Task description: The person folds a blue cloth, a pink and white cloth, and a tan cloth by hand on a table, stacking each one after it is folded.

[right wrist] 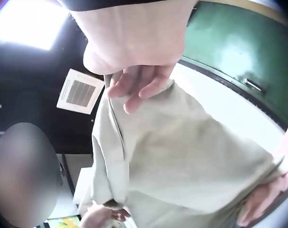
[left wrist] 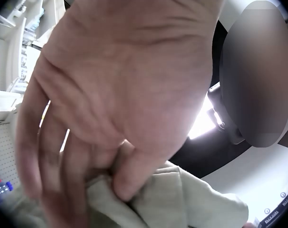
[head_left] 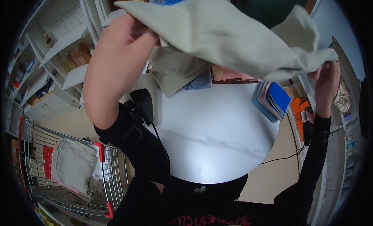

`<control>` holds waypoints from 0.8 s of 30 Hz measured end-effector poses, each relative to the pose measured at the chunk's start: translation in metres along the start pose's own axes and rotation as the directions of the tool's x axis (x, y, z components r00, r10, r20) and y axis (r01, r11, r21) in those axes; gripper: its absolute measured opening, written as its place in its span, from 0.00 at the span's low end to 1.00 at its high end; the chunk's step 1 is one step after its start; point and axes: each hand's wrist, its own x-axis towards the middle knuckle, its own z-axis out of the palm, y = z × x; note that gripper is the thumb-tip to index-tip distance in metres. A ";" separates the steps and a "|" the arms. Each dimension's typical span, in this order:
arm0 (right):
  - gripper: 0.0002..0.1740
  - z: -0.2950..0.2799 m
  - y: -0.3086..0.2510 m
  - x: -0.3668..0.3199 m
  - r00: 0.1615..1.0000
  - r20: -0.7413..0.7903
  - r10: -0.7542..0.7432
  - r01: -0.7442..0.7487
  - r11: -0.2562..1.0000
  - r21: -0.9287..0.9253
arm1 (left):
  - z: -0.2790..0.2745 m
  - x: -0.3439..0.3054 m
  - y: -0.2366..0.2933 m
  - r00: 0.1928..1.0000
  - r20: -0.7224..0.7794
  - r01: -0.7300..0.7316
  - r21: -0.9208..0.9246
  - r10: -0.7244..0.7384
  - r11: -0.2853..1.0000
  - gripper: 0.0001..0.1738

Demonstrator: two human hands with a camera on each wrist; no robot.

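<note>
A pale grey-green cloth (head_left: 233,35) is spread in the air above the far part of the table, creased and sagging between both hands. My left hand (head_left: 130,35) grips its left end; in the left wrist view the thumb (left wrist: 127,183) pinches a fold of it against the fingers. At the opposite end my right hand (head_left: 327,80) holds a corner, with curled fingertips (right wrist: 133,102) against the fabric in the right wrist view. More hands show at the cloth's lower edges there. Part of a similar grey-green cloth (head_left: 171,84) lies beneath, partly hidden.
The round white table (head_left: 213,140) bears a folded stack of blue and pink cloths (head_left: 272,100) at right and pink fabric (head_left: 237,74) at the back. A shopping cart (head_left: 110,179) holding a folded grey-green cloth (head_left: 74,165) stands at left. Shelves (head_left: 66,43) line the left side.
</note>
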 end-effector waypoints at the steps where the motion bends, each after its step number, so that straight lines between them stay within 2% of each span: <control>1: 0.30 -0.004 -0.004 -0.005 0.996 0.091 0.024 -0.036 0.990 0.136 | 0.000 -0.004 0.002 0.994 0.110 -0.019 -0.018 0.021 1.000 0.18; 2: 0.30 -0.005 -0.011 -0.008 0.995 0.092 0.025 -0.037 0.990 0.140 | -0.004 -0.006 0.009 0.994 0.110 -0.017 -0.016 0.019 1.000 0.18; 3: 0.31 -0.007 -0.019 -0.011 0.996 0.086 0.024 -0.045 0.966 0.255 | -0.013 -0.004 0.024 0.953 0.269 0.153 -0.041 -0.136 0.987 0.18; 4: 0.32 -0.009 -0.027 -0.012 0.997 0.079 0.022 -0.050 0.929 0.367 | -0.021 -0.001 0.038 0.864 0.422 0.319 -0.039 -0.274 0.947 0.19; 5: 0.34 -0.011 -0.032 -0.013 0.997 0.069 0.022 -0.052 0.880 0.472 | -0.024 -0.002 0.045 0.731 0.562 0.473 -0.009 -0.387 0.881 0.20; 6: 0.34 -0.026 -0.033 -0.014 0.998 0.064 0.025 -0.053 0.878 0.475 | -0.024 -0.007 0.047 0.727 0.566 0.473 -0.004 -0.388 0.881 0.20; 8: 0.30 -0.076 -0.028 -0.014 0.982 0.187 -0.009 -0.021 0.987 0.162 | -0.028 -0.016 0.044 0.775 0.571 0.484 -0.265 -0.269 0.834 0.21; 9: 0.29 -0.094 -0.024 -0.015 0.968 0.249 -0.012 0.013 1.000 -0.002 | -0.029 -0.017 0.043 0.801 0.561 0.478 -0.390 -0.209 0.787 0.21; 10: 0.29 -0.076 -0.028 -0.009 0.970 0.242 -0.013 0.014 1.000 -0.002 | -0.030 -0.015 0.042 0.800 0.564 0.475 -0.387 -0.205 0.790 0.21; 11: 0.28 -0.055 -0.030 -0.002 0.894 0.401 0.198 -0.247 0.966 0.076 | -0.030 -0.010 0.041 0.745 0.623 0.523 -0.323 -0.239 0.789 0.21; 12: 0.27 -0.029 -0.033 0.009 0.744 0.563 0.361 -0.497 0.862 0.104 | -0.030 -0.005 0.039 0.688 0.672 0.564 -0.257 -0.274 0.784 0.21; 13: 0.27 -0.008 -0.035 0.021 0.534 0.709 0.460 -0.711 0.699 0.081 | -0.029 0.001 0.038 0.628 0.714 0.599 -0.189 -0.310 0.778 0.21; 14: 0.27 0.007 -0.033 0.028 0.540 0.707 0.456 -0.704 0.705 0.084 | -0.021 0.007 0.029 0.633 0.711 0.591 -0.189 -0.306 0.784 0.21; 15: 0.26 0.021 -0.025 0.032 0.483 0.585 0.652 -0.771 0.633 -0.069 | -0.004 0.011 0.011 0.803 0.516 0.465 -0.228 -0.299 0.856 0.20; 16: 0.26 0.026 -0.013 0.034 0.408 0.421 0.810 -0.829 0.522 -0.200 | 0.014 0.016 -0.006 0.922 0.290 0.327 -0.233 -0.256 0.916 0.20; 17: 0.26 0.026 0.011 0.032 0.713 0.245 0.657 -0.645 0.751 -0.138 | 0.024 0.022 -0.015 0.982 0.053 0.189 -0.202 -0.183 0.961 0.20; 18: 0.25 0.028 0.026 0.033 0.915 0.043 0.402 -0.394 0.909 -0.135 | 0.028 0.030 -0.016 0.983 0.061 0.184 -0.202 -0.176 0.962 0.20; 19: 0.26 0.020 0.026 0.044 0.989 -0.100 0.112 -0.124 0.984 -0.128 | 0.032 0.037 -0.017 0.985 -0.168 -0.071 -0.196 0.038 0.978 0.18; 20: 0.26 0.015 0.017 0.055 0.954 -0.232 -0.189 0.153 0.974 -0.165 | 0.036 0.042 -0.018 0.891 -0.384 -0.315 -0.135 0.244 0.939 0.16; 21: 0.26 0.001 0.011 0.056 0.952 -0.242 -0.188 0.150 0.974 -0.169 | 0.039 0.046 -0.018 0.709 -0.565 -0.526 -0.025 0.422 0.850 0.14; 22: 0.26 -0.020 0.008 0.054 0.916 -0.216 -0.338 0.316 0.940 -0.131 | 0.039 0.048 -0.020 0.713 -0.559 -0.527 -0.029 0.424 0.849 0.14; 23: 0.25 -0.026 0.004 0.052 0.855 -0.194 -0.481 0.473 0.877 -0.088 | 0.034 0.049 -0.023 0.658 -0.580 -0.569 0.035 0.480 0.822 0.16; 24: 0.25 -0.024 0.005 0.047 0.855 -0.199 -0.479 0.471 0.878 -0.089 | 0.028 0.050 -0.026 0.596 -0.599 -0.606 0.102 0.535 0.789 0.17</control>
